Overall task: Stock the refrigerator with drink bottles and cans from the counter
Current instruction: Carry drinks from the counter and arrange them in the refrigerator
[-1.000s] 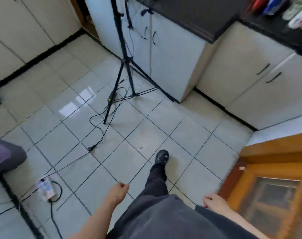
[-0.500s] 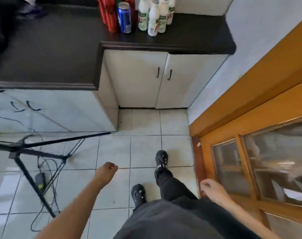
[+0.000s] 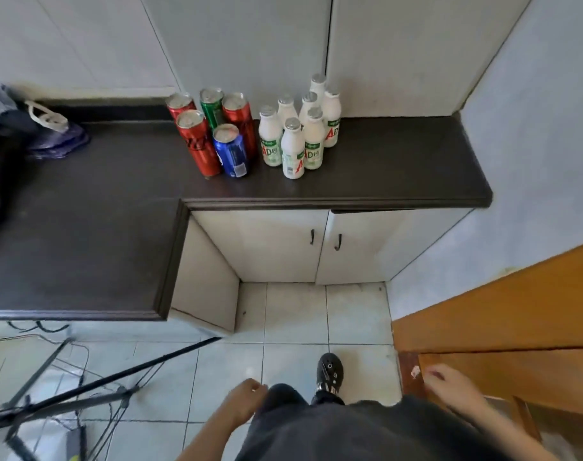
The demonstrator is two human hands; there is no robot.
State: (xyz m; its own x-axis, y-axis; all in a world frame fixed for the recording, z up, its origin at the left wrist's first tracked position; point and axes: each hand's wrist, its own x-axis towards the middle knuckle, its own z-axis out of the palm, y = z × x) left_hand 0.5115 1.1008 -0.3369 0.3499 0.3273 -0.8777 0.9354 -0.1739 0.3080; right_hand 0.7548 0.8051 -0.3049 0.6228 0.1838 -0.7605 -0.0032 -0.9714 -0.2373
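1. Cans (image 3: pixel 213 134): five, upright, clustered at the back of the dark surface (image 3: pixel 400 168). Three are red, one green, and one blue at the front.
2. Bottles (image 3: pixel 300 134): seven, white, capped, upright, just right of the cans.
3. Left hand (image 3: pixel 247 399): low over the floor tiles, grip loose, fingers lightly curled, holding nothing.
4. Right hand (image 3: pixel 449 382): beside the wooden door (image 3: pixel 499 327), grip relaxed, holding nothing.
5. Both hands are well apart from the drinks.
6. Tripod (image 3: pixel 100 390): legs on the floor, lower left.

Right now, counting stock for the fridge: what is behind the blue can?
Behind the blue can stand a green can and a red can, tops showing. Their lower bodies and the counter between are covered.
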